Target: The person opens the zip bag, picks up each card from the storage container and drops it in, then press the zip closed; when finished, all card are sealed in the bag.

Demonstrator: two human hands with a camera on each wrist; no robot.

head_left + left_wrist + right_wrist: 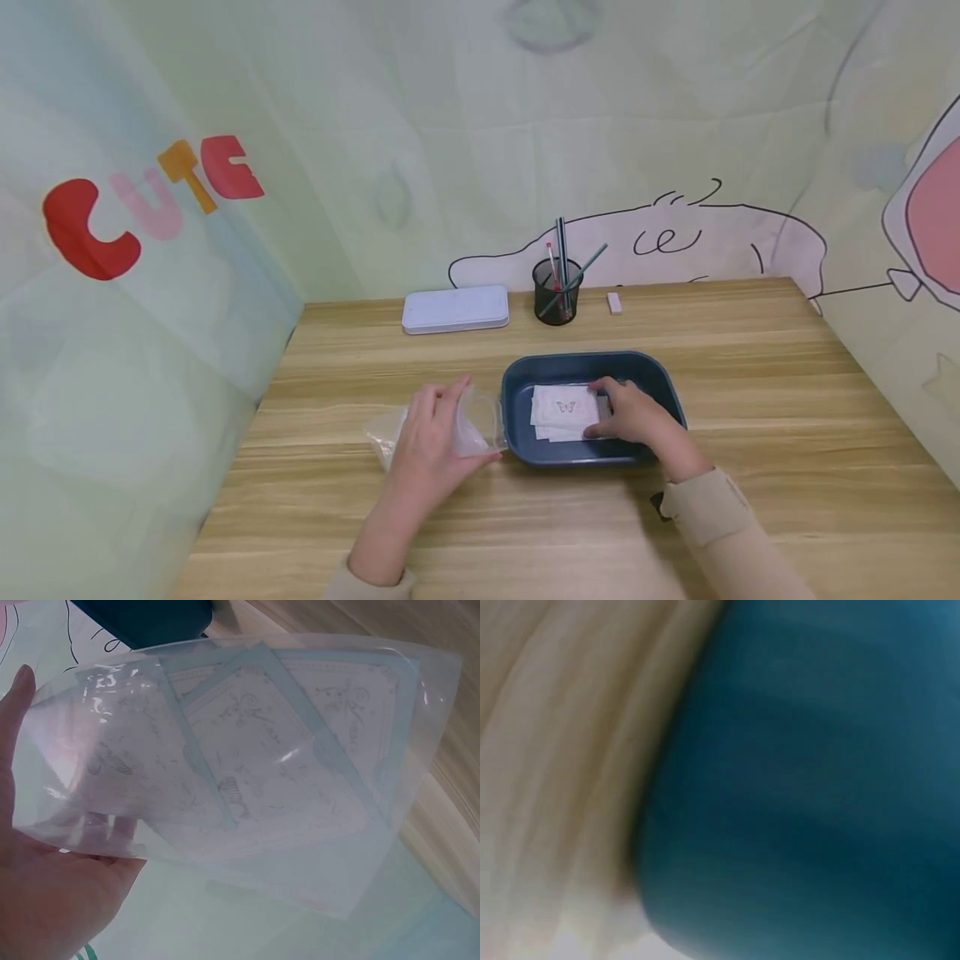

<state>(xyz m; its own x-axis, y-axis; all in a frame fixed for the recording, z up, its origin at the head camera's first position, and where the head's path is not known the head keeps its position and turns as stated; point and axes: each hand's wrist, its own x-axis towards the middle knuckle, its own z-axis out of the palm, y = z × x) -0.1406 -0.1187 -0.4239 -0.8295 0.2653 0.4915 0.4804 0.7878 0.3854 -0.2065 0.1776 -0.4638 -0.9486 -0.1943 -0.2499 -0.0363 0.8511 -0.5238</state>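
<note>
My left hand (429, 437) holds a clear plastic bag (285, 772) by its mouth, fingers on one edge and thumb on the opposite one. The bag's mouth faces right, close to the dark blue bin (592, 461). Inside the bag lie several flat printed packets (240, 750) with pale blue borders, overlapping each other. Reaching into the bin from the right, my right hand (630, 412) grips the right end of some white packets (566, 407), the top one printed with a butterfly. In the right wrist view only the blurred bin wall (795, 787) and wood show.
Toward the back of the wooden table (337, 358) are a pale flat case (455, 309), a black mesh pen cup (556, 304) holding pens, and a small white eraser (614, 303). A small black object (660, 505) lies by the right sleeve. Printed cloth (450, 167) hangs behind.
</note>
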